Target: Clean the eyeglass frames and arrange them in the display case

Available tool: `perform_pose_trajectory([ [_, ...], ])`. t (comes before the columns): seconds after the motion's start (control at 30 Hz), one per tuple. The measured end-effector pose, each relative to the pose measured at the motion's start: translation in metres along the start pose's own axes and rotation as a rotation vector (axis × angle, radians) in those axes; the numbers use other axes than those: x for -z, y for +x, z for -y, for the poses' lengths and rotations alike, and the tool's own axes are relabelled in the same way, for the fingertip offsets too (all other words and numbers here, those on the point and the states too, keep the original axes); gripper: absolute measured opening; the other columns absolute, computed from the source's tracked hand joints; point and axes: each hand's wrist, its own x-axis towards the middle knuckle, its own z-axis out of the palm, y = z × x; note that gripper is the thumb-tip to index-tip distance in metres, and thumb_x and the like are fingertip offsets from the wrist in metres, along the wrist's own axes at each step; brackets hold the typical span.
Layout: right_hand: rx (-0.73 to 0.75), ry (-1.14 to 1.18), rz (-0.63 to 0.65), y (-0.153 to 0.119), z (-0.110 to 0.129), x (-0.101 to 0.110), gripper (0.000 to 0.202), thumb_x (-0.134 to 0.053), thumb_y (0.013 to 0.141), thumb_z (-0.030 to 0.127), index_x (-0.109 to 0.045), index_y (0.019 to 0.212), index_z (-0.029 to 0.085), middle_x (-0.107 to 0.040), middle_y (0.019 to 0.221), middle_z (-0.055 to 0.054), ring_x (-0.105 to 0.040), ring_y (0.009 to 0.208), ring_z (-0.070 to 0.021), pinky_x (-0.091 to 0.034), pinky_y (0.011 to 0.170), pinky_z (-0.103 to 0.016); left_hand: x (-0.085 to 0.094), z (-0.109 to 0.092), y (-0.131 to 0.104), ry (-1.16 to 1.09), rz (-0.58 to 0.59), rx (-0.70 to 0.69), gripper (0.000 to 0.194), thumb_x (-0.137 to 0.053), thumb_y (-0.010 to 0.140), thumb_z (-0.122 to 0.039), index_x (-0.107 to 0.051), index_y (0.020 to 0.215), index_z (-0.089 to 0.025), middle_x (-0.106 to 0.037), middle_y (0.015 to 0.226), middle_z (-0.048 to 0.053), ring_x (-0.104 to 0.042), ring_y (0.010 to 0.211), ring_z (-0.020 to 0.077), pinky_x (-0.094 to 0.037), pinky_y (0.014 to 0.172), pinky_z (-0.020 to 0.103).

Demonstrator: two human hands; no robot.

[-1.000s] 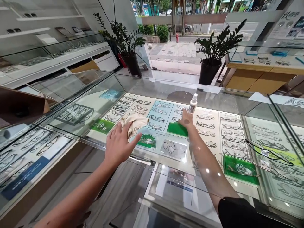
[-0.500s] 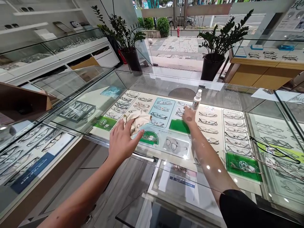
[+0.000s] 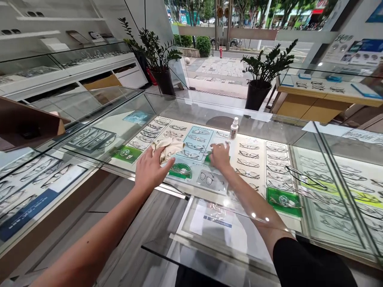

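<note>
Left hand (image 3: 152, 169) near the near edge of the glass counter (image 3: 191, 105), thumb apart, fingers resting over a cream cloth (image 3: 171, 149), right hand (image 3: 220, 156) farther in, fingers bent, grip impossible to tell, spray bottle (image 3: 234, 129) standing toward the far edge.

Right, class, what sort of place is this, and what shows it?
Probably an optician's shop: rows of eyeglass frames lie inside the glass display counter, and sunglasses sit on a wall shelf.
</note>
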Motion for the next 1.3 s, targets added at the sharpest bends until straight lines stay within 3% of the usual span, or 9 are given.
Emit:
perform_pose_trajectory([
  [0.17,0.173,0.067,0.166,-0.086,0.033,0.025,0.04,-0.061,0.093,0.021,-0.065,0.133,0.018,-0.076,0.118,-0.014,-0.06,0.124,-0.0334,-0.017,0.129,-0.055,0.001,-0.002,0.003,-0.017,0.002,-0.012,0.084,-0.037,0.1,-0.075,-0.049,0.162,-0.019,-0.036,0.174,0.024,-0.034,0.161,0.0453,-0.031,0.128,0.058],
  [0.33,0.184,0.162,0.368,-0.174,0.032,0.066,0.039,-0.069,0.087,0.024,-0.067,0.126,0.023,-0.078,0.108,-0.008,-0.064,0.118,-0.0324,-0.032,0.12,-0.049,0.006,-0.004,0.003,-0.055,0.012,-0.07,0.085,-0.037,0.103,-0.073,-0.045,0.163,-0.013,-0.033,0.176,0.021,-0.034,0.159,0.0494,-0.031,0.126,0.063],
  [0.67,0.085,0.399,0.581,-0.268,0.029,0.2,0.041,-0.074,0.081,0.019,-0.068,0.122,0.021,-0.079,0.103,-0.003,-0.068,0.11,-0.0294,-0.047,0.099,-0.04,-0.007,0.004,0.017,0.04,0.031,-0.051,0.093,-0.029,0.101,-0.08,-0.039,0.168,-0.017,-0.023,0.179,0.025,-0.029,0.163,0.0467,-0.03,0.128,0.062],
  [0.83,0.121,0.441,0.473,-0.264,0.027,0.28,0.039,-0.076,0.086,0.02,-0.068,0.124,0.022,-0.079,0.107,-0.004,-0.068,0.108,-0.0273,-0.049,0.096,-0.041,-0.011,0.011,0.025,0.044,0.08,-0.053,0.104,-0.031,0.096,-0.086,-0.032,0.171,-0.015,-0.016,0.179,0.028,-0.024,0.164,0.0488,-0.027,0.127,0.066],
  [0.97,0.051,0.177,0.17,-0.219,-0.022,0.321,0.038,-0.071,0.091,0.017,-0.066,0.128,0.022,-0.078,0.107,-0.005,-0.066,0.109,-0.0285,-0.046,0.099,-0.046,-0.009,0.01,0.024,0.024,0.082,-0.055,0.1,-0.035,0.097,-0.083,-0.034,0.171,-0.014,-0.017,0.179,0.029,-0.025,0.164,0.0489,-0.028,0.126,0.066],
  [1.07,-0.043,-0.093,0.051,-0.18,-0.08,0.327,0.037,-0.068,0.093,0.018,-0.067,0.131,0.017,-0.079,0.103,-0.007,-0.063,0.112,-0.0319,-0.043,0.101,-0.048,-0.003,0.003,0.016,-0.02,0.031,-0.055,0.097,-0.037,0.099,-0.078,-0.033,0.17,-0.013,-0.011,0.18,0.03,-0.017,0.165,0.0499,-0.024,0.127,0.069],
  [1.17,-0.155,-0.312,0.034,-0.153,-0.132,0.32,0.04,-0.066,0.094,0.02,-0.066,0.134,0.014,-0.08,0.104,-0.01,-0.062,0.115,-0.0337,-0.04,0.103,-0.047,0.009,-0.012,0.0,-0.067,-0.173,-0.071,0.092,-0.038,0.099,-0.072,-0.036,0.166,-0.009,-0.003,0.18,0.03,-0.008,0.165,0.0523,-0.018,0.125,0.076],
  [1.23,-0.199,-0.375,0.054,-0.145,-0.156,0.311,0.04,-0.066,0.094,0.022,-0.066,0.134,0.013,-0.08,0.106,-0.012,-0.061,0.117,-0.0342,-0.04,0.103,-0.046,0.021,-0.027,-0.014,-0.065,-0.31,-0.132,0.084,-0.037,0.099,-0.067,-0.045,0.159,-0.008,-0.017,0.177,0.03,-0.017,0.163,0.0506,-0.023,0.124,0.074],
  [1.3,-0.215,-0.391,0.065,-0.142,-0.169,0.302,0.039,-0.066,0.094,0.023,-0.066,0.132,0.013,-0.08,0.108,-0.014,-0.062,0.116,-0.0343,-0.041,0.102,-0.045,0.036,-0.046,-0.032,-0.043,-0.295,-0.234,0.07,-0.038,0.098,-0.061,-0.06,0.144,-0.013,-0.052,0.159,0.023,-0.046,0.147,0.0431,-0.039,0.118,0.061],
])
